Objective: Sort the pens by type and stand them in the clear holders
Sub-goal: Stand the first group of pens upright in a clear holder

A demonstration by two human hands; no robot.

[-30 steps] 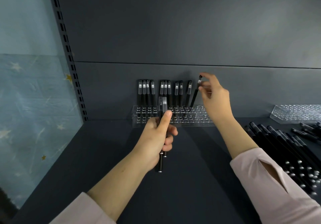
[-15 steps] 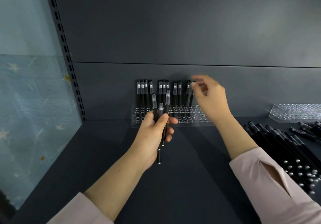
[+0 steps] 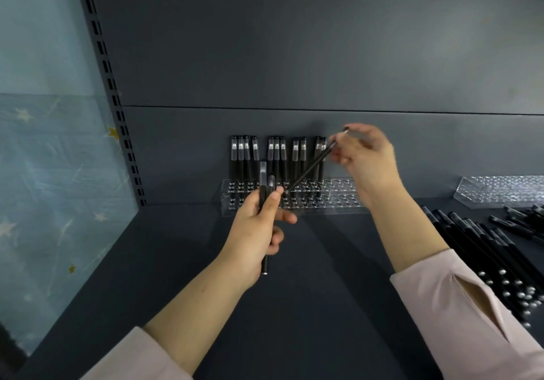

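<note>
The dark grey metal shelf (image 3: 323, 306) carries everything. At the middle of its back edge sits the long clear acrylic pen holder (image 3: 338, 201). A row of black pens with frosted caps (image 3: 276, 158) stands upright in its left and middle holes, and the row is one pen longer at its right end than a second ago. The holes at the right end are still unfilled. A second clear acrylic holder (image 3: 500, 191) lies at the back right corner, cut off by the frame, and no pen stands in the part that shows. Along the right edge lies a loose heap of black pens (image 3: 485, 250), not yet sorted.

The left hand (image 3: 259, 226) grips a small upright bundle of frosted-cap pens (image 3: 263, 179) in front of the holder. The bundle is one pen thinner than half a second ago. The right hand (image 3: 368, 158), which has left the row, now pinches that slim black pen (image 3: 309, 170) by its upper end. The pen is tilted, its lower tip just beside the left thumb. The filling of this holder looks well advanced, and this pen probably goes into the next free hole.
</note>
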